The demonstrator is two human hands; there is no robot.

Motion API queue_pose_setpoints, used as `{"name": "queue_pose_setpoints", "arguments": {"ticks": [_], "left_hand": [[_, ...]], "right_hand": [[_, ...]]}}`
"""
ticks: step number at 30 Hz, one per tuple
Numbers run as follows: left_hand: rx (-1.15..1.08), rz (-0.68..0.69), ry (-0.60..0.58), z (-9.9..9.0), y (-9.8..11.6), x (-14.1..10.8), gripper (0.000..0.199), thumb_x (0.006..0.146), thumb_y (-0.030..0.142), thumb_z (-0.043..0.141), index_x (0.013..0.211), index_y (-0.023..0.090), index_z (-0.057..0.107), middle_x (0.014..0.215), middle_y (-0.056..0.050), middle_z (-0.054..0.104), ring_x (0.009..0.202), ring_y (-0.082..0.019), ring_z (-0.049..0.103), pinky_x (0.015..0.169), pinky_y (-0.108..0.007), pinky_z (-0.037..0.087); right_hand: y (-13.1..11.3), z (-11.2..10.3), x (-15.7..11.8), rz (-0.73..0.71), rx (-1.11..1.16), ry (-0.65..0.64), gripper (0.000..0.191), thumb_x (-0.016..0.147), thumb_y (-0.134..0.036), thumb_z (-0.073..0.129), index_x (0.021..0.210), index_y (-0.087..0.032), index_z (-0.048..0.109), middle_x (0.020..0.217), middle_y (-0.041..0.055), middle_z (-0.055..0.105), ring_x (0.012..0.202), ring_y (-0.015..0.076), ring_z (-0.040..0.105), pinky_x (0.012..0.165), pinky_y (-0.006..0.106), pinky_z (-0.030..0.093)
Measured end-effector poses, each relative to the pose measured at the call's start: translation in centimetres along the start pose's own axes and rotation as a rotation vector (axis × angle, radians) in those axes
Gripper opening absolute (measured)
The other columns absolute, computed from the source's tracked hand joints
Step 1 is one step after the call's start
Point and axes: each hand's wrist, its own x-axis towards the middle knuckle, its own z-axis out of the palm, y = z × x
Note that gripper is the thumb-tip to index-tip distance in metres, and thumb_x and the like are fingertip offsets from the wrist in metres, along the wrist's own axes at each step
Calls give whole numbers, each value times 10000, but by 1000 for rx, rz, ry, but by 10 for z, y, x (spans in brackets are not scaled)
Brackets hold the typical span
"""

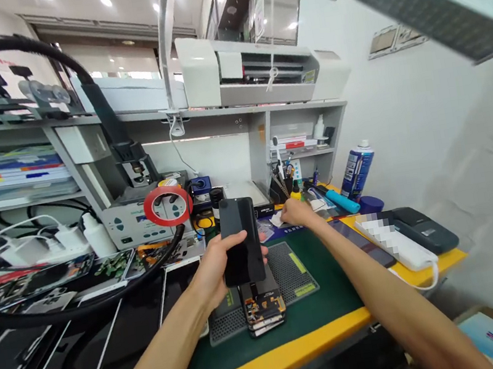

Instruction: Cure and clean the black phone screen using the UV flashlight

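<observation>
My left hand holds a black smartphone upright, thumb across its dark glass and fingertips round the far edge. Just below it, a stack of phone parts with exposed orange and dark flex cables lies on a grey perforated mat. My right hand reaches to the back of the bench, its fingers pinched together on a crumpled white tissue. Part of that grip is hidden behind the knuckles.
Several phones and tablets cover the left side. A black hose loops over them, near a roll of red tape. A blue spray can and a white power strip stand right. A lamp overhangs.
</observation>
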Motion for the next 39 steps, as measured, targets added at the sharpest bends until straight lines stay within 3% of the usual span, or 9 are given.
{"name": "queue_pose_setpoints", "arguments": {"ticks": [6, 9, 13, 19, 23, 25, 34, 37, 39], "left_hand": [[-24, 86, 11, -2, 1, 2, 373, 858, 374, 662, 1033, 53, 740, 903, -205, 750, 750, -268, 728, 664, -352, 597], [-67, 142, 76, -2, 2, 3, 349, 814, 363, 727, 1026, 86, 727, 869, -162, 749, 714, -258, 722, 640, -361, 598], [-8, 221, 204, 0, 0, 7, 356, 762, 413, 776, 942, 113, 712, 768, -98, 727, 619, -226, 685, 575, -346, 574], [73, 325, 376, 1, -2, 10, 384, 707, 490, 807, 804, 146, 665, 679, -22, 665, 562, -157, 607, 510, -259, 492], [59, 328, 402, -1, 0, 8, 396, 692, 506, 807, 716, 155, 624, 611, -3, 611, 511, -146, 566, 468, -255, 460], [56, 344, 389, -3, 0, 7, 391, 692, 496, 808, 702, 154, 619, 615, -6, 612, 520, -145, 569, 483, -256, 467], [193, 403, 273, -7, -7, 9, 409, 723, 519, 785, 800, 130, 687, 725, -35, 655, 609, -140, 567, 537, -236, 446], [205, 406, 259, -6, -8, 10, 416, 713, 528, 790, 792, 134, 683, 719, -33, 654, 600, -140, 563, 538, -239, 439], [214, 402, 273, -7, -9, 10, 411, 721, 535, 782, 740, 146, 651, 654, -15, 623, 550, -128, 539, 512, -235, 415]], "right_hand": [[-4, -22, -20, -97, 449, 86, 236, 872, -349, 687, 816, -129, 624, 782, 85, 695, 684, 182, 659, 663, 287, 530], [-20, -31, -46, -225, 670, 103, 241, 892, -393, 623, 857, -156, 603, 781, 59, 706, 594, 141, 632, 617, 276, 535], [-45, -23, -79, -385, 930, 157, 296, 809, -428, 748, 847, -151, 651, 703, 42, 682, 554, 134, 607, 543, 253, 507], [-56, -8, -94, -498, 876, -79, 233, 842, -384, 732, 861, -155, 697, 738, 30, 679, 622, 129, 620, 560, 233, 517], [-55, -5, -94, -457, 918, -339, 264, 808, -388, 761, 847, -156, 641, 687, 16, 665, 587, 130, 624, 563, 248, 531], [-57, -3, -94, -397, 983, -403, 333, 759, -406, 801, 873, -161, 607, 662, 8, 657, 573, 144, 629, 542, 264, 539], [-64, -3, -87, -280, 1208, -193, 436, 665, -495, 861, 799, -125, 672, 615, 28, 651, 530, 119, 595, 514, 230, 508], [-61, -7, -84, -233, 1254, -229, 458, 625, -501, 883, 769, -126, 662, 623, 28, 642, 547, 115, 592, 514, 221, 499], [-58, -8, -83, -232, 1209, -339, 456, 615, -498, 888, 726, -131, 640, 628, 27, 637, 552, 114, 590, 508, 219, 494]]}}
